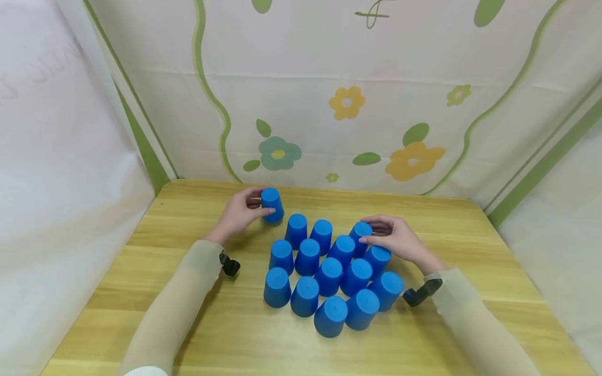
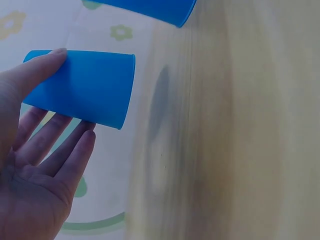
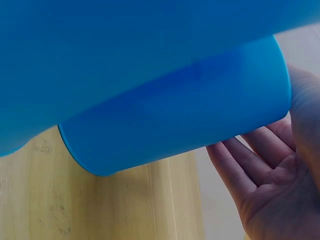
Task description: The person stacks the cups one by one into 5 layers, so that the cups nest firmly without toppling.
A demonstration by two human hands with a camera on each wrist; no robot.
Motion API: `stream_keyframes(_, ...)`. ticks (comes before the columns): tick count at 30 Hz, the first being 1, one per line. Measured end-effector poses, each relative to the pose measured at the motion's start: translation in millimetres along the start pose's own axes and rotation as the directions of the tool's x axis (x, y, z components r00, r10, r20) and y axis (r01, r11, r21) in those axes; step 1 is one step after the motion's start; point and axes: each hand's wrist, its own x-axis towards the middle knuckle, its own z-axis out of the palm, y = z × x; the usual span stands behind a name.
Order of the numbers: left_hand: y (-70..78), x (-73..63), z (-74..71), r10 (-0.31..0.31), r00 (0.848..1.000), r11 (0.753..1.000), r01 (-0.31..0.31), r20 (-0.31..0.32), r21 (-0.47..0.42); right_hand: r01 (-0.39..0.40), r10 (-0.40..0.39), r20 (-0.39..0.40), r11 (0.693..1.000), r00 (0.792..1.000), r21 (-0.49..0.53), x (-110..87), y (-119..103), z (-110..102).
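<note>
At the back left of the table, my left hand [image 1: 237,214] pinches an upside-down blue cup [image 1: 271,203] between thumb and fingers. The left wrist view shows this cup raised a little, a shadow on the wood below its rim. My right hand [image 1: 396,237] grips another upturned blue cup [image 1: 361,230] at the back right of the group, thumb on the near side. In the right wrist view a closer cup [image 3: 125,55] hides part of that gripped cup [image 3: 200,117]. Several more blue cups [image 1: 308,256] stand upside down close together in uneven rows between the hands.
The cups stand on a light wooden table [image 1: 235,334]. Behind it hangs a white curtain [image 1: 291,104] with printed flowers, and white cloth also flanks both sides. Each wrist wears a small black camera [image 1: 229,265].
</note>
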Motion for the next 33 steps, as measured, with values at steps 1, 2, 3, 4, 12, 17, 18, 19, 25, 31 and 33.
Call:
stream_keyframes(1,-0.9,3.1,0.4,-0.006,1.0,1.0,0.006,-0.001,0.001,-0.003,0.003,0.001,1.0,1.0,0.002,0.1,-0.1,0.4)
stream_keyframes(2,-2.1,6.3,1.0,-0.01,1.0,1.0,0.01,-0.004,0.008,-0.004,0.004,0.002,1.0,1.0,0.002,0.3,0.1,0.9)
stream_keyframes(3,-3.4,9.4,1.8,-0.016,1.0,1.0,0.016,-0.008,0.012,-0.005,0.005,0.003,1.0,1.0,0.003,0.5,0.3,1.3)
stream_keyframes(4,-5.2,12.9,2.9,-0.018,1.0,1.0,0.019,-0.013,0.016,-0.005,0.005,0.003,1.0,1.0,0.003,0.7,0.3,1.4)
stream_keyframes(12,-13.0,35.0,13.3,-0.008,0.999,1.0,0.009,-0.051,0.006,0.001,-0.001,0.001,1.0,1.0,0.003,1.5,1.5,0.8)
stream_keyframes(17,-13.8,39.2,20.2,-0.018,0.999,1.0,0.018,-0.047,0.001,0.003,-0.003,0.011,1.0,1.0,0.005,2.0,-1.0,0.6)
stream_keyframes(18,-14.3,39.0,21.0,-0.021,0.999,1.0,0.022,-0.045,0.004,0.004,-0.004,0.013,1.0,1.0,0.004,2.3,-1.4,0.5)
stream_keyframes(19,-14.8,38.9,21.8,-0.021,0.999,1.0,0.021,-0.044,0.005,0.005,-0.005,0.016,1.0,1.0,0.001,2.5,-1.8,0.3)
stream_keyframes(25,-15.3,36.3,25.7,0.004,1.0,1.0,-0.004,-0.014,0.018,0.007,-0.006,0.011,1.0,1.0,-0.02,4.9,-2.8,-1.8)
stream_keyframes(31,-14.9,32.0,28.5,-0.013,1.0,0.999,0.012,0.006,0.033,0.064,-0.065,-0.02,0.998,0.998,-0.02,17.0,-11.2,-14.5)
stream_keyframes(33,-14.8,31.3,29.0,-0.013,1.0,0.999,0.013,0.007,0.041,0.091,-0.092,-0.04,0.996,0.995,-0.025,23.8,-17.4,-21.0)
